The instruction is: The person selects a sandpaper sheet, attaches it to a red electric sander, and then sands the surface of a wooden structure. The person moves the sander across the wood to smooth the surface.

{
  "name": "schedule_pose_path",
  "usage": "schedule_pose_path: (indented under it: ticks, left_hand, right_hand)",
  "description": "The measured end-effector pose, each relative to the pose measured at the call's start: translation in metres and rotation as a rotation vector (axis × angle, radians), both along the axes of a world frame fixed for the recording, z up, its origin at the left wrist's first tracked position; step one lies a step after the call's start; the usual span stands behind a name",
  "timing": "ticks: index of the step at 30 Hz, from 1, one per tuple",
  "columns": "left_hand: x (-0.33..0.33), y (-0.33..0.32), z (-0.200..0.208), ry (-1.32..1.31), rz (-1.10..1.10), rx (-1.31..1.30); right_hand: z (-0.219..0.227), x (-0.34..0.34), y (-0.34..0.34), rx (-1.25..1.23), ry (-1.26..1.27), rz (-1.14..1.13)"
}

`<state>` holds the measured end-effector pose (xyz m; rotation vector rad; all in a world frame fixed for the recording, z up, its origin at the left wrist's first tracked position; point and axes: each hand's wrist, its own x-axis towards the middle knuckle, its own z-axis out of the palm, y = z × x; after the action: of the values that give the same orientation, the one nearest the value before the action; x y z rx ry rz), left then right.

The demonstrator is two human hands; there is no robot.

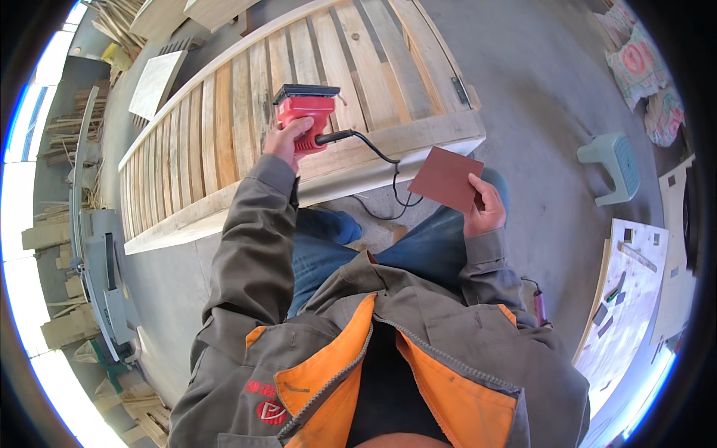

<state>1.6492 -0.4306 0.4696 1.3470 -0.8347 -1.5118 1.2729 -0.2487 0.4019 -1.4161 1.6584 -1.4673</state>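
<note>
My left hand (287, 140) is wrapped round a red electric sheet sander (308, 112), held up above the slats with its flat black pad (306, 91) turned upward. A black power cord (366, 142) leaves the sander and hangs down to the floor between my legs. In my right hand (485, 209), a square reddish-brown sheet of sandpaper (446, 178) is pinched by its right edge, apart from the sander. Beneath the sander lies a large slatted wooden frame (246, 112), its near rail (388, 149) running just in front of my knees.
A light blue-green plastic stool (612, 166) stands to the right. Behind it are stuffed sacks (636, 67). A white board with small tools (624, 291) is at the lower right. Stacked timber (71, 119) and a grey machine (104, 276) line the left side.
</note>
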Motion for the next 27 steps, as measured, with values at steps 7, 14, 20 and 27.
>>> schedule_pose_path:
  ticks: [7,14,20,27]
  left_hand:
    - [-0.023,0.009,-0.028,0.415,0.085,0.089]
    - [-0.013,0.003,-0.047,0.400,0.103,0.066]
    - [-0.006,0.000,-0.045,0.382,0.045,0.071]
    - [0.003,-0.002,-0.055,0.274,0.025,0.017]
  right_hand:
    - [0.012,0.007,-0.004,0.044,-0.075,0.016]
    - [0.001,0.002,0.000,0.024,-0.105,0.039]
    - [0.001,0.011,-0.008,0.036,-0.073,0.045]
    - [-0.009,0.012,-0.015,0.007,-0.154,0.073]
